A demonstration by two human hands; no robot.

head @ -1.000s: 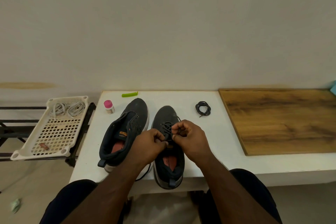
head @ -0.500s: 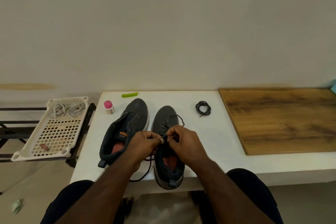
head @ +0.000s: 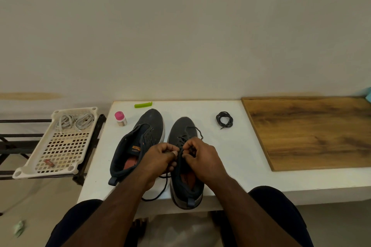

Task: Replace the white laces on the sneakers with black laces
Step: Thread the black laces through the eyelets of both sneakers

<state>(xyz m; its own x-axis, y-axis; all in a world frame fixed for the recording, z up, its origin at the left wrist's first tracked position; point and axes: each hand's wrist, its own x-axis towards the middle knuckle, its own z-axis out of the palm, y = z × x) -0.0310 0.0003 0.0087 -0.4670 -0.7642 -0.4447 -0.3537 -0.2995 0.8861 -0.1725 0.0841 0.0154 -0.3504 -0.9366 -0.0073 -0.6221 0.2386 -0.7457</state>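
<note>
Left hand: the left hand (head: 160, 156) is pinching a strand of the black lace (head: 181, 153) between thumb and curled fingers, over the upper eyelets of the right-hand sneaker (head: 185, 158).
Right hand: the right hand (head: 200, 156) is gripping the other strand of the same lace, fingers curled, just beside the left hand above the tongue.
Lace tail: a loose end (head: 160, 190) is trailing off the left side of that shoe and looping at the table's near edge.
Step in hand: judging by the pose, the person is threading or snugging the lace through the top eyelets.
Doing it well: both strands ought to be pulling evenly, the crossings lying flat, and the tail kept from catching under the sole.
Other sneaker: the left-hand sneaker (head: 140, 142) is lying unlaced beside it, touching or nearly so.
Spare lace: a coiled black lace (head: 224, 120) is waiting on the white table (head: 230, 156), well apart to the right.
Old laces: white laces (head: 75, 122) are sitting bundled in the perforated plastic tray (head: 62, 152).
Remaining: roughly half appears undone.
</note>
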